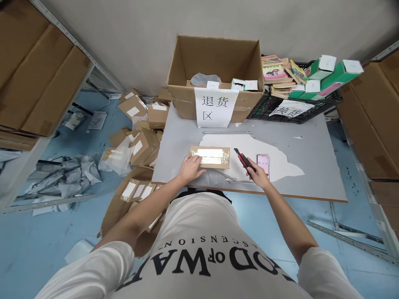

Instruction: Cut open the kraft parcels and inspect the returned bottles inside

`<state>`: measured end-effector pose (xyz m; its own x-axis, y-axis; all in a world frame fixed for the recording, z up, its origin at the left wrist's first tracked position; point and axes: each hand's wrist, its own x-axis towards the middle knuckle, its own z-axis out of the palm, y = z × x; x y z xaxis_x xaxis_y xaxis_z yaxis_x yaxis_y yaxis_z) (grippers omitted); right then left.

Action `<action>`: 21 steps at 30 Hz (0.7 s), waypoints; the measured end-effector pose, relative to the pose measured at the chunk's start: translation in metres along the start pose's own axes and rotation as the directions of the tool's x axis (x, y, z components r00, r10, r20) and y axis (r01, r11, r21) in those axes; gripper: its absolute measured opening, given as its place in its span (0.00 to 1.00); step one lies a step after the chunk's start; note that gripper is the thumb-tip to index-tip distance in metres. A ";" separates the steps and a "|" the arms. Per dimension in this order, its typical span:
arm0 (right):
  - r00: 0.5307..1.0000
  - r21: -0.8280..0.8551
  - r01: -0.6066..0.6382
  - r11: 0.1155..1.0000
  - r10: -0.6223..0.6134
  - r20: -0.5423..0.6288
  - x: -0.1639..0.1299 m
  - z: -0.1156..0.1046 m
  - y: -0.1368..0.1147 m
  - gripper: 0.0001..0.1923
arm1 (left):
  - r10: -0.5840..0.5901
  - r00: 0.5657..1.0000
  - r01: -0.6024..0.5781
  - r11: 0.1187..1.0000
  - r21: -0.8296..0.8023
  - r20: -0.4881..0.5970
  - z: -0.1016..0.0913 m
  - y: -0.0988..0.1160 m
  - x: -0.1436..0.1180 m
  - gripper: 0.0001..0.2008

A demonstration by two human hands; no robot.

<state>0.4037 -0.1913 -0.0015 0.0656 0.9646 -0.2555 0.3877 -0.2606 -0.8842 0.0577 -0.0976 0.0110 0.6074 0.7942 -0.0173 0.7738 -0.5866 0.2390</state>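
Note:
A small taped cardboard box [215, 163] with a white label lies on the table near its front edge. My left hand [190, 168] grips the box's left end, fingers over the top and thumb along the near side. In my right hand [258, 174] is a red and black utility knife [245, 162], its tip angled up and left, a little right of the box and apart from it. A phone [263, 165] with a lit pink screen lies just beyond that hand.
A large open carton [182, 97] with a paper sign stands at the table's back. Right of it, a black crate [264, 109] holds booklets and green boxes. Cardboard boxes [146, 143] pile up left of the table [324, 166]. Another open carton [114, 207] of small boxes sits below.

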 end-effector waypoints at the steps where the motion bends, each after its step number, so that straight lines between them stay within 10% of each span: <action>1: 1.000 0.068 -0.020 0.997 0.021 -0.009 0.001 0.011 0.003 0.37 | 0.006 1.000 -0.006 1.000 0.002 -0.010 -0.002 -0.002 0.005 0.32; 11: 0.992 0.408 -0.074 0.910 0.110 -0.066 -0.005 0.047 0.012 0.41 | 0.118 0.987 -0.126 0.990 0.063 0.109 0.002 -0.012 0.037 0.59; 21: 0.993 0.464 -0.100 0.880 0.121 -0.017 -0.004 0.050 0.015 0.40 | 0.089 0.988 -0.096 0.994 0.047 0.124 0.010 -0.015 0.042 0.59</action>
<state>0.3638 -0.2013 -0.0335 0.1273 0.9265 -0.3541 -0.0914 -0.3446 -0.9343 0.0736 -0.0569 -0.0033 0.6916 0.7129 -0.1158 0.7197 -0.6668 0.1935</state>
